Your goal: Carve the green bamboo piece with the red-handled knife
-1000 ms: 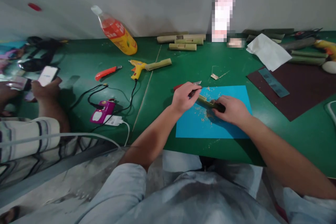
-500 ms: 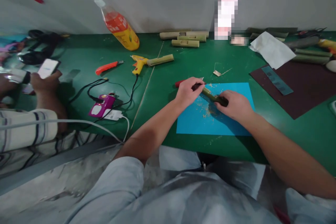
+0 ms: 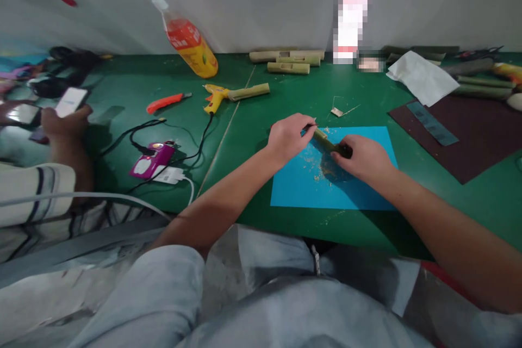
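Observation:
A green bamboo tube (image 3: 325,143) with a pale cut spot runs slantwise between my two hands, above a blue sheet (image 3: 293,193). My left hand (image 3: 290,138) is closed at the tube's far left end, its fingertips pinched together; a dark bit shows between them. My right hand (image 3: 362,156) grips the near right end, thumb and fingers wrapped round it. Pale shavings (image 3: 317,176) lie scattered on the blue sheet below. Behind my left hand a red-handled tool is nearly hidden, with only a red bit and a thin tip showing.
Leftward lie a yellow glue gun (image 3: 216,99), an orange cutter (image 3: 165,103), a purple power box (image 3: 153,160) with cables and a drink bottle (image 3: 191,46). Cut bamboo pieces (image 3: 289,68) line the wall. A brown sheet (image 3: 460,160) lies right; another person's hand (image 3: 65,122) holds a phone.
My left hand has shifted slightly left and up, now covering more of the red-handled tool. My right hand still grips the bamboo tube, and the view has moved a little.

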A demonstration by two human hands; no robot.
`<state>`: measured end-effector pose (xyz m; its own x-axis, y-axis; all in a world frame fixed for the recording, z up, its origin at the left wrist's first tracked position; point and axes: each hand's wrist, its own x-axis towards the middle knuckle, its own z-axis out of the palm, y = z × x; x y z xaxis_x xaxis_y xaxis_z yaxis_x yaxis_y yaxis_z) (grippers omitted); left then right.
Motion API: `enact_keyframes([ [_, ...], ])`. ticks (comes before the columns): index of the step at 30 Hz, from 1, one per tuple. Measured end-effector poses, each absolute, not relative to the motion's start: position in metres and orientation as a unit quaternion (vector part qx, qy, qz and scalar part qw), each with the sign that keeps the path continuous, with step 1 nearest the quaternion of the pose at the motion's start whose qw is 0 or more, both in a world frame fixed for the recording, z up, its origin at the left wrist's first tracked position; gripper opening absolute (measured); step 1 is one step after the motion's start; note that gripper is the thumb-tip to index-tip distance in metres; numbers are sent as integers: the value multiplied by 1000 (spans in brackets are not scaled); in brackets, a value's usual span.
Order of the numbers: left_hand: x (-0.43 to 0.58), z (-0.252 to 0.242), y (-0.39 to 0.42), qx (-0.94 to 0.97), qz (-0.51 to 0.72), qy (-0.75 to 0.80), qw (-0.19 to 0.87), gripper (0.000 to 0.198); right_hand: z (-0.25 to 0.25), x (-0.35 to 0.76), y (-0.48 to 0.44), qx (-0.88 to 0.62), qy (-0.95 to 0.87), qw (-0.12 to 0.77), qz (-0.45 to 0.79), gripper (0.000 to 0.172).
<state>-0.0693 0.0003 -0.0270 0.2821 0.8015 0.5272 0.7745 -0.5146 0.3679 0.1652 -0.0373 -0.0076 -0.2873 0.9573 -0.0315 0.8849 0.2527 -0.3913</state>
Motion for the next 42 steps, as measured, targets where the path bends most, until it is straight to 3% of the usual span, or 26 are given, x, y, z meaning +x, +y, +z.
enact_keyframes([
  [6,-77,-34,1,802,344,488,13,15,-7,163,-39,-590,-777,109,191,21],
  [15,-80,-29,0,799,409,434,72,15,0,180,-36,-605,-701,213,311,29],
  [19,-72,-13,-11,783,442,430,80,14,13,187,-34,-606,-709,232,275,27],
  [25,-51,8,-15,758,472,441,90,15,5,177,-58,-580,-754,178,250,22],
  [33,-40,-4,-7,663,542,457,240,14,-10,175,-63,-556,-809,112,156,25],
  [42,-52,-28,-4,783,447,417,118,9,-20,186,-56,-574,-785,163,167,30],
])
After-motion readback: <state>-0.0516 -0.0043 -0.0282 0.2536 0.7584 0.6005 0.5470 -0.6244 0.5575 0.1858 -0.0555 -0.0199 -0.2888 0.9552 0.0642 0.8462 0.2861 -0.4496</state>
